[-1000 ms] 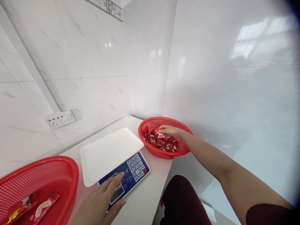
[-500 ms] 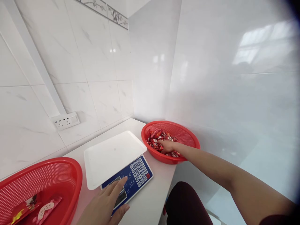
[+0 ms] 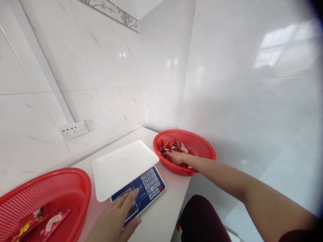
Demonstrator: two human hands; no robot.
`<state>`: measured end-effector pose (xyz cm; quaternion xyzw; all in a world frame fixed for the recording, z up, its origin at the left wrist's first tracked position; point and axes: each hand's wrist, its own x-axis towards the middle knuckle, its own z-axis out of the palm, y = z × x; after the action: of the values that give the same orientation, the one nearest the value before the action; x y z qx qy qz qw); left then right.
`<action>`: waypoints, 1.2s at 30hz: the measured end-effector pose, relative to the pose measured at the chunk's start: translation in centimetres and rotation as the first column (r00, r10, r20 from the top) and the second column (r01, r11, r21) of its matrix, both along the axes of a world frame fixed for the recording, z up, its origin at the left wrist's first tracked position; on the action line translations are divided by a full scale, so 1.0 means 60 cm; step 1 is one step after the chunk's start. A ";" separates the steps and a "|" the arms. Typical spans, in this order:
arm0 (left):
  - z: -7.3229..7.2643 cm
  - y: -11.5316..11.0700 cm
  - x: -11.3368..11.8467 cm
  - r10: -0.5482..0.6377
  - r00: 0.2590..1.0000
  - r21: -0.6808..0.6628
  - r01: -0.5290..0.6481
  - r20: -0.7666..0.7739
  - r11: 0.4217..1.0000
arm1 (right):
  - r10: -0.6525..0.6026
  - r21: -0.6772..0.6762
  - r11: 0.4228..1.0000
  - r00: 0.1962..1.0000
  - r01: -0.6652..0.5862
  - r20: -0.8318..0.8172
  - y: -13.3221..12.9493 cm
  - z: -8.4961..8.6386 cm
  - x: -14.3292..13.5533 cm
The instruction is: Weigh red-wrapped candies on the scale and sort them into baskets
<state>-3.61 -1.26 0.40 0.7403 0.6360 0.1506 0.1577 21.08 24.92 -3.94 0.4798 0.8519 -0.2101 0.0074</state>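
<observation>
My left hand [image 3: 117, 215] lies over the lower left of the blue panel of a digital scale [image 3: 156, 183], fingers stretched out and holding nothing; it partly covers the displays. On the scale rests a bare white weighing tray [image 3: 125, 168]. My right hand [image 3: 176, 157] reaches down into a red mesh basket [image 3: 209, 148] at the right. Its fingers are bent among small red-wrapped candies [image 3: 184, 149], and the fingertips are partly hidden, so I cannot see whether they grip one.
Another red basket [image 3: 84, 188] stands at the near left, with a few wrapped packets [image 3: 54, 223] inside. Both baskets and the scale share a white tabletop [image 3: 161, 208] against tiled walls. A power socket [image 3: 73, 130] is on the left wall. My dark-clothed knee [image 3: 202, 218] is below the table edge.
My right hand has shifted slightly left within the candies, and some packets under it have moved. My left hand keeps its place over the scale panel. The view has shifted slightly.
</observation>
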 end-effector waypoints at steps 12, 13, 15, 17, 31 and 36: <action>0.010 -0.009 0.006 0.070 0.994 -0.016 -0.069 0.083 0.997 | -0.181 0.146 0.960 0.925 0.240 -0.334 0.037 0.061 0.053; 0.012 -0.009 0.007 0.076 0.993 -0.026 -0.074 0.086 0.997 | -0.189 0.144 0.956 0.912 0.255 -0.364 0.036 0.067 0.055; 0.015 -0.009 0.008 0.091 0.992 -0.039 -0.088 0.086 0.995 | -0.194 0.136 0.952 0.886 0.273 -0.420 0.034 0.076 0.056; 0.016 -0.008 0.008 0.097 0.991 -0.048 -0.093 0.089 0.995 | -0.194 0.130 0.949 0.860 0.286 -0.471 0.031 0.086 0.054; 0.008 0.035 0.024 0.139 0.342 -0.043 -0.272 0.929 0.961 | 0.159 -0.085 0.951 0.708 -0.296 -0.688 -0.162 0.171 -0.108; 0.010 0.042 0.014 0.048 0.011 -0.044 -0.221 0.999 0.974 | 0.287 -0.159 0.844 0.684 -0.511 -0.671 -0.217 0.173 -0.157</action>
<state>-2.75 1.25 0.99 0.3688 0.4016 0.6769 0.4945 11.63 11.88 6.42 0.1733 0.8412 -0.4907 -0.1469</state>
